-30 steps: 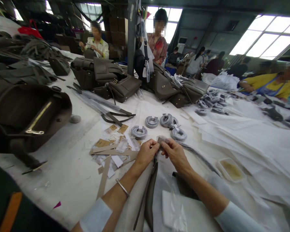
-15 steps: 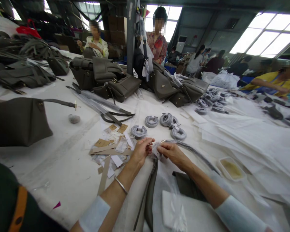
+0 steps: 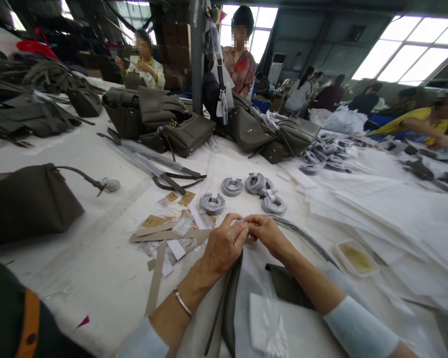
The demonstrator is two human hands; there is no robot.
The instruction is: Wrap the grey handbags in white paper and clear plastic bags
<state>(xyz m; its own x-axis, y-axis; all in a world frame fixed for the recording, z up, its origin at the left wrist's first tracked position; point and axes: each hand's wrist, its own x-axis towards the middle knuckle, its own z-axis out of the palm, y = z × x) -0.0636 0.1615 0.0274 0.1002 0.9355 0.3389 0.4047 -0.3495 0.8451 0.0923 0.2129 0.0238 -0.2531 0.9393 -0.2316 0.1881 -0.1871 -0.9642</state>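
My left hand [image 3: 224,246] is closed in a pinch, its fingertips against those of my right hand [image 3: 268,234], which also pinches. What lies between the fingertips is small and mostly hidden. From beside the hands a grey plastic-wrapped strap [image 3: 305,235] curves to the right. Dark olive straps [image 3: 230,311] run down from below my left hand. Under my right forearm a dark olive leather piece [image 3: 285,283] shows beside a clear plastic sheet with a white padded packet [image 3: 267,323]. Left of the hands lies a heap of paper tags and strips [image 3: 171,231].
Several wrapped strap coils [image 3: 232,187] lie beyond the hands. Olive handbags [image 3: 190,132] are piled farther back by a post [image 3: 196,59]. A handbag [image 3: 33,204] stands at left, white sheets [image 3: 381,214] and a plastic tub [image 3: 356,257] at right. Other people work around the table.
My left hand has turned and moved right, so its fingertips now meet my right hand's. The small clear plastic piece seen between them is now mostly covered. The left handbag's shape and strap have shifted.
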